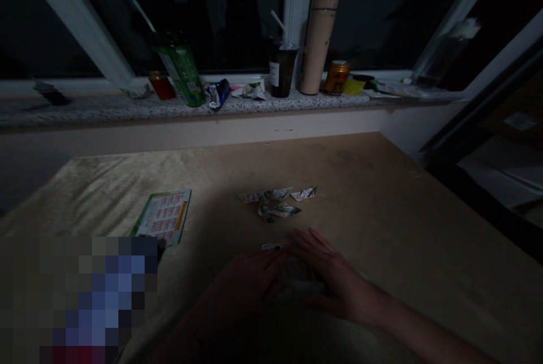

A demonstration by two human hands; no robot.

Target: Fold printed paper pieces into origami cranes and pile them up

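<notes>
Left hand (pixel 254 273) and right hand (pixel 335 276) this side of folded papers (pixel 280 211), mostly hiding a sheet (pixel 271 247), grip I can't tell in this gloom

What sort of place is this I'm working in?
Probably an indoor room at night, perhaps a home or workroom: the window is dark, a speckled sill holds drinks such as an orange can, and a broad table stands below.

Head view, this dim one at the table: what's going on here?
A person's left hand and right hand rest over a piece of paper on the table, covering most of it. Just beyond them lie several folded paper pieces, and printed sheets sit off to the left. It's too dark to tell how the covered paper is folded.
</notes>
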